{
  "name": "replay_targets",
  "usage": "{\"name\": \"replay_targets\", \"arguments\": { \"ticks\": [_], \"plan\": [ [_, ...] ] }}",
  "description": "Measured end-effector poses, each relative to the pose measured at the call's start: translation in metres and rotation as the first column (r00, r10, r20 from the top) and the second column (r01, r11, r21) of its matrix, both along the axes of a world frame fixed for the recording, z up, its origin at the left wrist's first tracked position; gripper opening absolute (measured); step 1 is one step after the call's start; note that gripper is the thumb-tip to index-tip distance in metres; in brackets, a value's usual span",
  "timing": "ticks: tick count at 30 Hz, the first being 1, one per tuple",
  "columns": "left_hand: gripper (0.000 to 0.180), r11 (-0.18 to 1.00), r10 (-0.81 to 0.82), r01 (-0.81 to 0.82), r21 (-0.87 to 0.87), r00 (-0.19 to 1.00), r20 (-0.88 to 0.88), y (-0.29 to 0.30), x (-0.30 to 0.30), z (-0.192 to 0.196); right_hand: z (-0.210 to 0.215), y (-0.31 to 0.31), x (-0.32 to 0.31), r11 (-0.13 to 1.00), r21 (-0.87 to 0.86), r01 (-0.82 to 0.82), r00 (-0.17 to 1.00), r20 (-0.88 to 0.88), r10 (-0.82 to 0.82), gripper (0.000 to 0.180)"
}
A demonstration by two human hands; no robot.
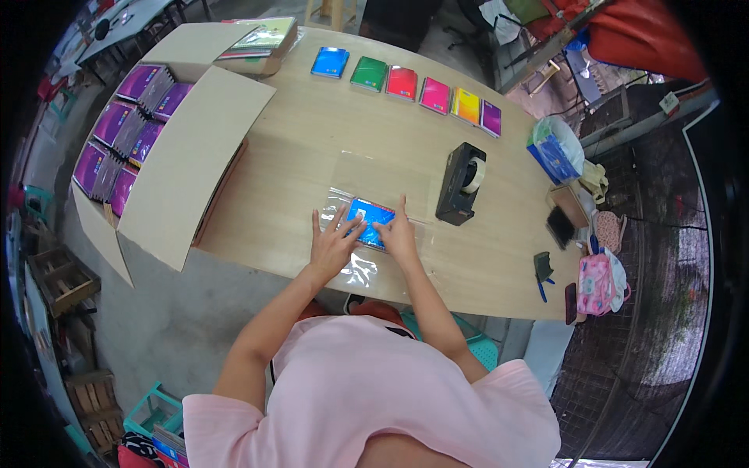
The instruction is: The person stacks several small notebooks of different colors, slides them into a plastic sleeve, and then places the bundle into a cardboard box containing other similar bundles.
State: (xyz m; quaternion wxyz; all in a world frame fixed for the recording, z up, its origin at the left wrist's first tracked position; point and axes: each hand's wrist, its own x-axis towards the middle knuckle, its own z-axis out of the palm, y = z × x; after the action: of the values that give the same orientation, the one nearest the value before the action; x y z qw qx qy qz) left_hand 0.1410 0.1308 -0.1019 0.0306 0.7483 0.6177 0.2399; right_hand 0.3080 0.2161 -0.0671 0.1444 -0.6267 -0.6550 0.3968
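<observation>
Table: a long wooden top (312, 132), seen from above.
Far edge: six small notebooks (406, 83) are laid in a row, blue, green, red, pink, yellow, purple.
Middle: a black tape holder (460, 184) is set beside a blue notebook (370, 215) on clear plastic (360, 269).
Left end: an open cardboard box (187, 160) is placed there.
Right end: a blue bag (552, 152) and a pink pouch (596, 282) are laid.
</observation>
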Motion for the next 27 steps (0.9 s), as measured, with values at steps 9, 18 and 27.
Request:
{"name": "replay_targets", "arguments": {
  "ticks": [9,18,27],
  "plan": [
    [0.065,0.969,0.247,-0.229,-0.094,0.919,0.309,-0.048,0.003,0.034,0.045,-0.004,0.069,0.964,0.010,-0.267,0.922,0.295,0.253,0.098],
    [0.065,0.873,0.475,0.148,-0.465,-0.479,0.738,-0.006,0.064,0.008,-0.022,0.072,-0.010,0.825,0.036,-0.563,0.822,0.121,0.556,0.082],
    [0.113,0.993,0.045,-0.116,0.030,0.591,0.805,-0.010,0.045,0.013,-0.038,-0.008,0.011,0.965,0.152,-0.213,0.653,-0.712,0.257,0.111]
  ]
}}
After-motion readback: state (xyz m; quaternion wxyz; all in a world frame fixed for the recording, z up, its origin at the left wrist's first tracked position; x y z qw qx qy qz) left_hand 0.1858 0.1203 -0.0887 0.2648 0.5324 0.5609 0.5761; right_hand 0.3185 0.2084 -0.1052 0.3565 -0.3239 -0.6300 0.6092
